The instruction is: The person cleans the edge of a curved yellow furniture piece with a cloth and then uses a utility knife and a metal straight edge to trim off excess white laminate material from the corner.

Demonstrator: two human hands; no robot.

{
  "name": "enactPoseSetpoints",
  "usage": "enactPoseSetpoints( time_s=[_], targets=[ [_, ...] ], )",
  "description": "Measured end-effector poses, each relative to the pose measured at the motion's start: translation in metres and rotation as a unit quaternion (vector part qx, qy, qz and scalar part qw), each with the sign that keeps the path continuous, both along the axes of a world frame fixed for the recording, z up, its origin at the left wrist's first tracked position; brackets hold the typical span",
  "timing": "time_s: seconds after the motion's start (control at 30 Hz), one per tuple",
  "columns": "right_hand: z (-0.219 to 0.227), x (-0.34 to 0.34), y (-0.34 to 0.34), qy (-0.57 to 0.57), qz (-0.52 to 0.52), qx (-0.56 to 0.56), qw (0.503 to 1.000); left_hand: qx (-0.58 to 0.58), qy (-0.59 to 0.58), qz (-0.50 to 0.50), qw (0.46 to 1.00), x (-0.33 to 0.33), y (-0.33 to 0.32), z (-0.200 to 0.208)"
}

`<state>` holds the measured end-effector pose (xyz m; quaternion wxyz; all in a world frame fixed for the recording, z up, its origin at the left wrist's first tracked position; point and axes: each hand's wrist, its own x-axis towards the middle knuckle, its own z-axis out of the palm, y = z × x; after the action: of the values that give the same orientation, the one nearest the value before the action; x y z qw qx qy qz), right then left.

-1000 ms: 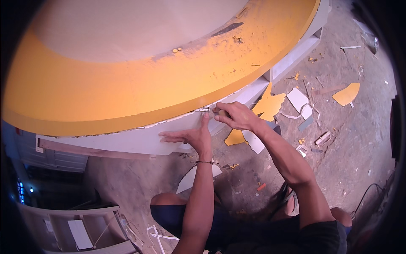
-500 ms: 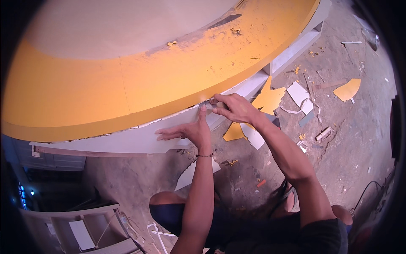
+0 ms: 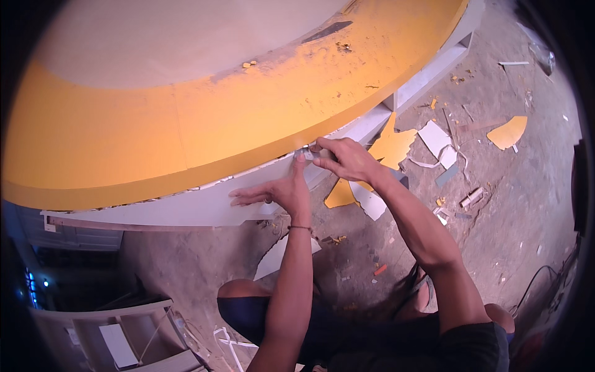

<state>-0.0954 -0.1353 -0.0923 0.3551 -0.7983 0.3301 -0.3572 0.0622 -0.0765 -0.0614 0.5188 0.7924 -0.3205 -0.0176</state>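
Observation:
A large curved tabletop-like piece has a wide yellow band (image 3: pixel 242 130) round a pale middle. Below its yellow rim runs a white panel (image 3: pixel 186 201), with a ragged pale edge along the seam. My left hand (image 3: pixel 285 193) lies against this panel, fingers stretched out to the left and thumb pointing up at the seam. My right hand (image 3: pixel 348 159) is closed in a pinch just right of that thumb. Between the right fingers and the left thumb shows a small greyish flat piece (image 3: pixel 305 153), held at the seam; its kind is too small to tell.
Broken yellow sheets (image 3: pixel 393 146), white offcuts (image 3: pixel 437 139) and small scraps litter the concrete floor (image 3: pixel 496 204) at the right. A curved frame with compartments (image 3: pixel 93 316) stands at the lower left. A dark cable (image 3: pixel 539 273) lies at the far right.
Both hands keep almost the same place at the seam, with only a slight shift of the small grey piece. The whole picture has moved a little to the left.

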Motion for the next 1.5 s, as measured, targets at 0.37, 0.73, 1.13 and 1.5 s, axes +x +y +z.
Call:
enactPoseSetpoints(
  time_s=[0.37, 0.73, 1.13, 1.5],
  targets=[
    [-0.079, -0.094, 0.049, -0.424, -0.115, 0.373, 0.818, -0.055, -0.244, -0.132, 0.959, 0.010, 0.031, -0.015],
    [-0.070, -0.031, 0.065, -0.420, -0.308, 0.357, 0.775, 0.193, -0.376, -0.227, 0.877, -0.029, 0.020, -0.017],
    [-0.026, -0.032, 0.049, -0.019, -0.160, 0.093, 0.983, 0.017, 0.077, -0.341, 0.937, -0.019, 0.018, -0.041],
    [0.007, -0.010, 0.021, 0.061, -0.150, 0.054, 0.985, 0.036, 0.404, -0.384, 0.830, -0.009, -0.017, -0.019]
  ],
)
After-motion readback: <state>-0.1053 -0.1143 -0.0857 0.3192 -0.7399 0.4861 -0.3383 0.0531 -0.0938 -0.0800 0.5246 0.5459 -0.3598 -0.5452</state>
